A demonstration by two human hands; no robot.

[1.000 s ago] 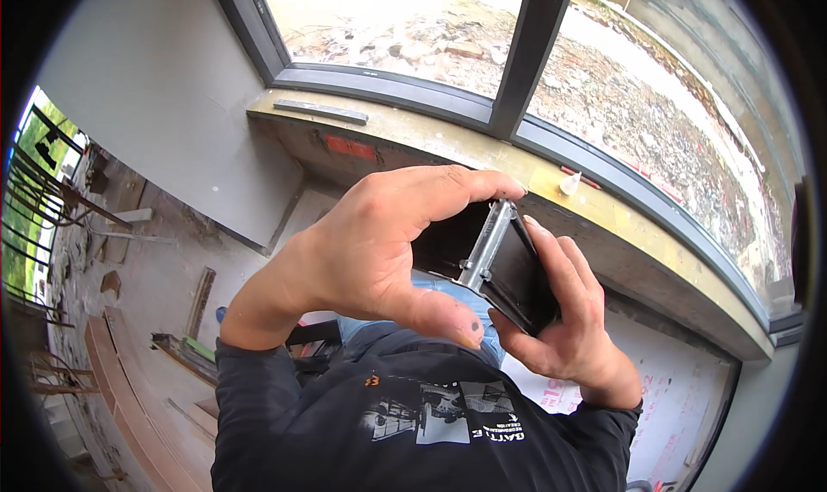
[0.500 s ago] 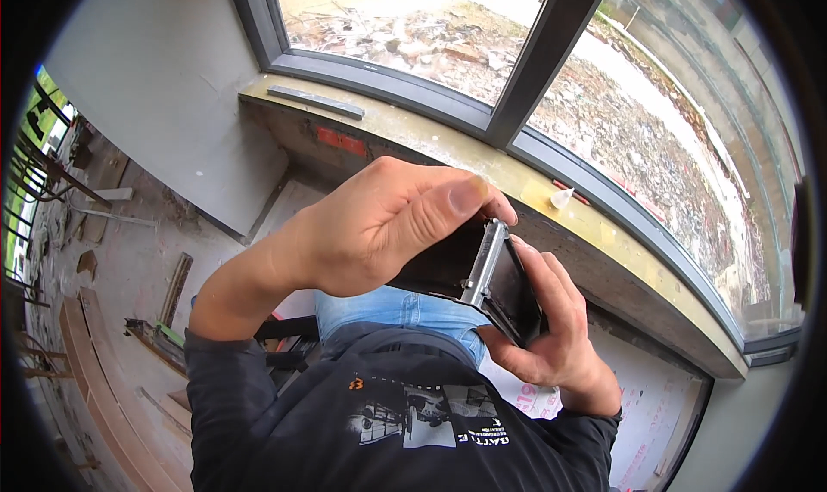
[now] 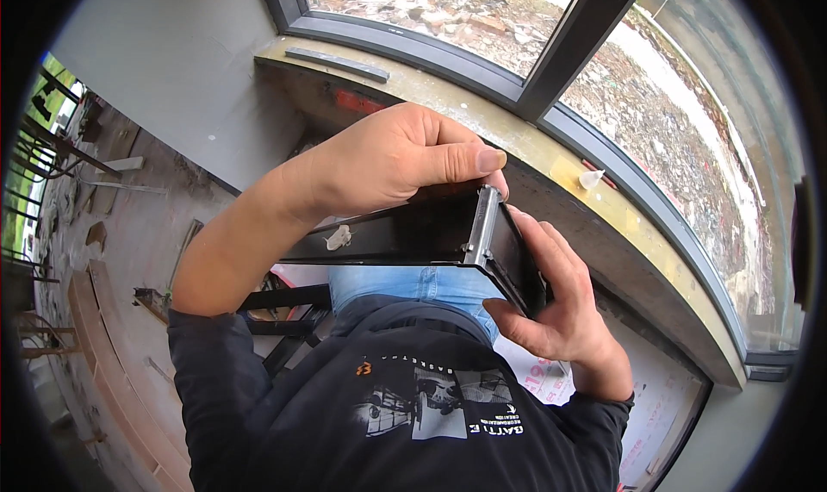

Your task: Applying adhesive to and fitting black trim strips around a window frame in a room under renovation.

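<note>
A long black channel-shaped bar point(image 3: 405, 229) lies across in front of my chest, with a whitish scrap or smear point(image 3: 338, 238) on its inner face. At its right end a silver metal strip point(image 3: 484, 225) stands along the joint with a shorter black piece point(image 3: 515, 275) angled toward me. My left hand point(image 3: 405, 160) is closed over the upper edge of the long bar, its thumb by the strip's top; most of its fingers are hidden behind. Gripping the shorter piece from the right is my right hand point(image 3: 560, 298), fingers on the far side and thumb at the near edge.
Beyond my hands runs a yellowish window sill point(image 3: 508, 126) with a grey strip point(image 3: 338, 65), a small white cone point(image 3: 590, 179) and a thin red stick point(image 3: 600, 173). A dark window frame point(image 3: 568, 52) rises behind it. Brown planks point(image 3: 112, 354) and debris lie on the floor at left.
The long black bar has come up and levelled, so more of it and the whitish scrap show. My left hand has shifted upward in view; both hands keep hold. The view has shifted slightly.
</note>
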